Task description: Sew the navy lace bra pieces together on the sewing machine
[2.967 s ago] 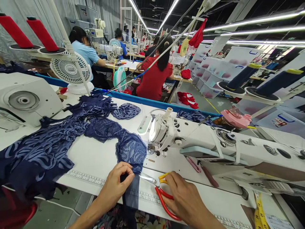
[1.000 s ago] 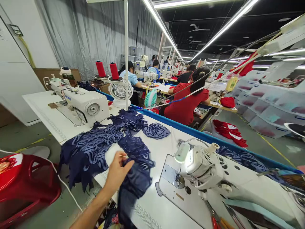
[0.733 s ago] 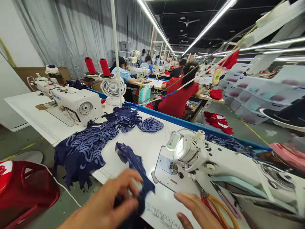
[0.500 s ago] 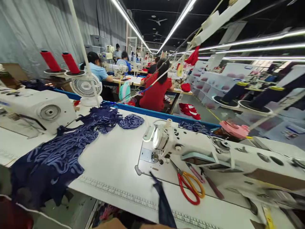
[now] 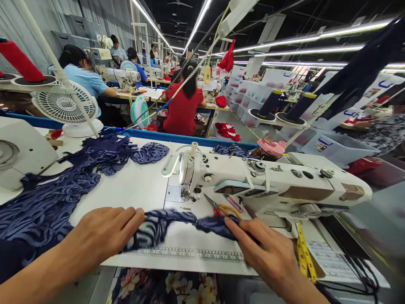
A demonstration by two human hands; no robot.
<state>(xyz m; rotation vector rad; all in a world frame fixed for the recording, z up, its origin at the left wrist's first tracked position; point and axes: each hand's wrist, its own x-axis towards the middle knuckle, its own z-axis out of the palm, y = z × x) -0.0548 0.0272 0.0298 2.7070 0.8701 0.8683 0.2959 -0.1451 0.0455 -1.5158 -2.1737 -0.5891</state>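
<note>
A strip of navy patterned fabric (image 5: 180,216) is stretched between my two hands above the front of the sewing table. My left hand (image 5: 109,230) is closed on its left end, where a wider patterned part hangs down. My right hand (image 5: 265,245) pinches the narrower, darker right end. Just beyond the strip stands a white sewing machine (image 5: 228,173), its needle area over a metal plate (image 5: 174,194). Scissors with red and orange handles (image 5: 226,210) lie under the machine arm, partly hidden by the fabric. A heap of similar navy fabric (image 5: 53,194) spreads out at left.
A printed ruler (image 5: 190,253) runs along the table's front edge. At right lie a yellow tape measure (image 5: 305,253) and a paper sheet (image 5: 332,257). A white fan (image 5: 66,105) and thread cones (image 5: 23,61) stand at left. People work at machines beyond.
The view has swung to the right. Both my hands have come up over the table, and the navy strip that hung at the front edge is now held taut between them.
</note>
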